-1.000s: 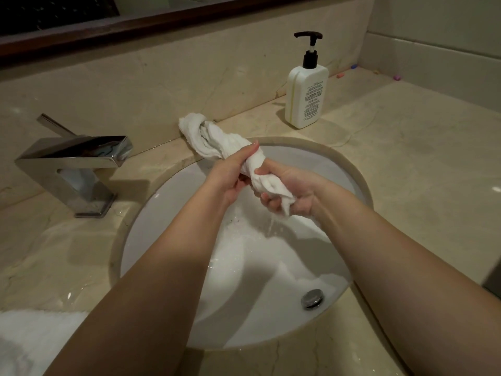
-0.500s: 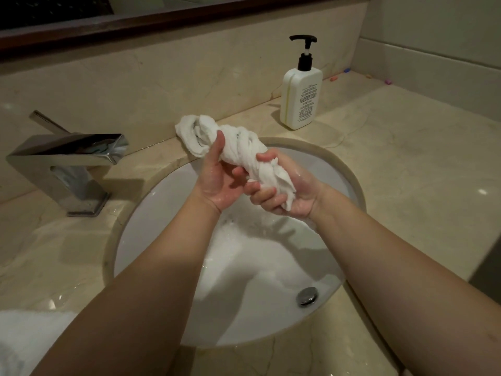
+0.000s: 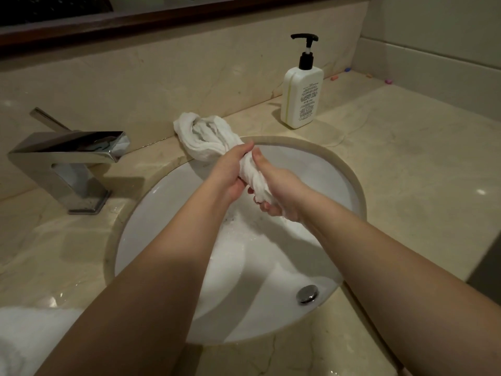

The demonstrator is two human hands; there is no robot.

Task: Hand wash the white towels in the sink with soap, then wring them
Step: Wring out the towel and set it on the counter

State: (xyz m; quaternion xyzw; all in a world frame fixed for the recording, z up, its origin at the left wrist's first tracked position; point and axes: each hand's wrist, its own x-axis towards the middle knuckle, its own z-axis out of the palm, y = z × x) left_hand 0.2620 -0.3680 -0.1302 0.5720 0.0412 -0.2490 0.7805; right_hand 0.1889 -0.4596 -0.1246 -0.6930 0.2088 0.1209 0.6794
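Marble desk (image 3: pixel 406 158) surrounds your white sink (image 3: pixel 347 169), and above the basin your left hand (image 3: pixel 230 172) and right hand (image 3: pixel 279 185) both grip one twisted white towel (image 3: pixel 208 137). Its long axis runs from your right palm up-left to the far rim, so your left hand sits nearer the loose end.

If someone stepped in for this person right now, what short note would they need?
Left hand and right hand both grip one twisted white towel over the sink; its far end lies on the counter rim. Suds sit in the basin, so washing looks done and wringing is under way. Another white towel lies on the counter at near left, state unclear. The soap bottle stands behind the sink. Left: finish wringing.
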